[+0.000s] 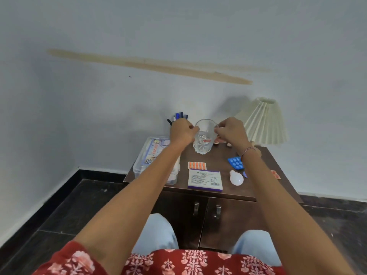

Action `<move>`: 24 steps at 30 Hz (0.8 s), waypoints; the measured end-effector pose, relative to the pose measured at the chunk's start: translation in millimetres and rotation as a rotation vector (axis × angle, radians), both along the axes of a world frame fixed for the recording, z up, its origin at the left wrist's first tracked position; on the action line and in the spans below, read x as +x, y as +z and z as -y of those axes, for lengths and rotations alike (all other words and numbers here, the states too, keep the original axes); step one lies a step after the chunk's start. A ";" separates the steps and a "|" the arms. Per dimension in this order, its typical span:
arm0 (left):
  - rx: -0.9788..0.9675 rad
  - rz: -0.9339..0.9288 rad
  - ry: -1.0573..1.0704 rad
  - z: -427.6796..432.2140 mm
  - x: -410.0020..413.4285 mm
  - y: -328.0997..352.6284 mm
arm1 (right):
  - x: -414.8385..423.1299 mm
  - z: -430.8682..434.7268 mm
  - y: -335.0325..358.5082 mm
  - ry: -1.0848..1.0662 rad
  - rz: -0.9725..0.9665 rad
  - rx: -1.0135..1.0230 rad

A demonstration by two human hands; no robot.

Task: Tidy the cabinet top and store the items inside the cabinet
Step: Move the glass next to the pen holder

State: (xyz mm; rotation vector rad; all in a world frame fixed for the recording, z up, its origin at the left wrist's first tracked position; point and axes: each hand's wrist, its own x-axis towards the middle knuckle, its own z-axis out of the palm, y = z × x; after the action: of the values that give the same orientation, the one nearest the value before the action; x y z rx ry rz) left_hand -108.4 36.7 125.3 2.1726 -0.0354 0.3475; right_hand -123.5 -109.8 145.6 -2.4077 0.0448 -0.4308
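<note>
Our left hand (181, 132) and right hand (232, 132) pinch the glass (204, 142) rim with curled fingers at nine and three o'clock. The glass stands upright at the cabinet top's (218, 157) twelve o'clock.

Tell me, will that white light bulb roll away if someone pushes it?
Probably: the light bulb lies on its side and looks round, so a nudge would likely roll it in a curve. It seems light and fragile, and it rests near the front edge of the cabinet top, so it might drop.
</note>
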 end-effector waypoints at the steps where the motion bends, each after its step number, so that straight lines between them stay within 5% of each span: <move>1: -0.019 0.002 0.012 -9.8 2.8 1.9 | 4.2 -10.9 1.1 0.012 0.016 0.001; 24: 0.105 0.061 0.256 -127.6 129.2 -17.1 | 155.7 -146.3 -36.3 0.185 0.021 0.103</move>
State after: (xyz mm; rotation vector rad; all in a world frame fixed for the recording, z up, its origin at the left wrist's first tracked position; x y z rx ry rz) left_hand 20.8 164.3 108.1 2.2738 0.1956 0.5688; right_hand 32.2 36.5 109.3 -2.2816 -0.1603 -0.3586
